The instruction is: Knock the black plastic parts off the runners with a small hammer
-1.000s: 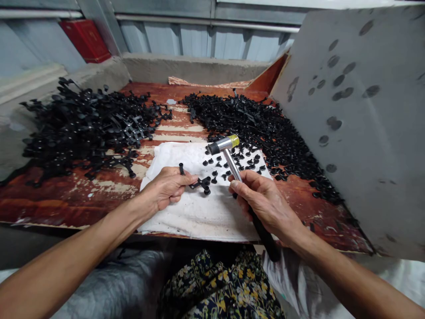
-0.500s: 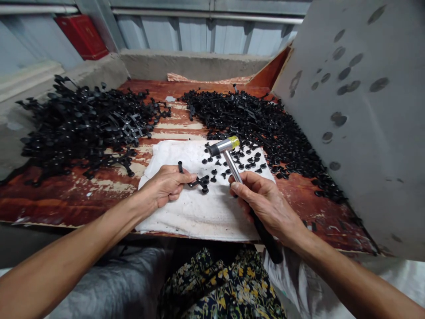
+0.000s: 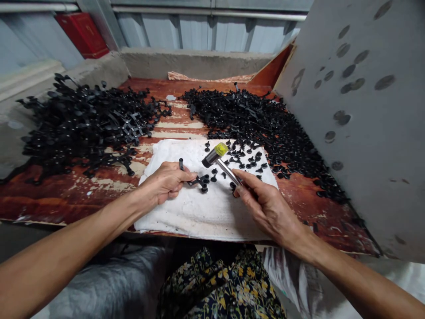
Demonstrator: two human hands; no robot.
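Note:
My left hand (image 3: 166, 184) is closed on a black plastic cross-shaped piece (image 3: 198, 181) and holds it flat on the white cloth (image 3: 199, 212). My right hand (image 3: 265, 204) grips the metal shaft of a small hammer (image 3: 221, 163) with a silver head and a yellow face. The hammer head hangs tilted just above and to the right of the black piece. Several small black caps (image 3: 249, 159) lie loose on the cloth beyond the hammer.
A heap of black cross frames (image 3: 83, 124) covers the left of the worn red board (image 3: 66, 199). A heap of small black parts (image 3: 259, 119) fills the right. A grey spotted panel (image 3: 365, 110) leans at the right. A red box (image 3: 83, 35) stands at the back left.
The hammer head has swung down and to the left toward the black piece. My right hand has turned so the handle is hidden under it. My left hand has stayed put.

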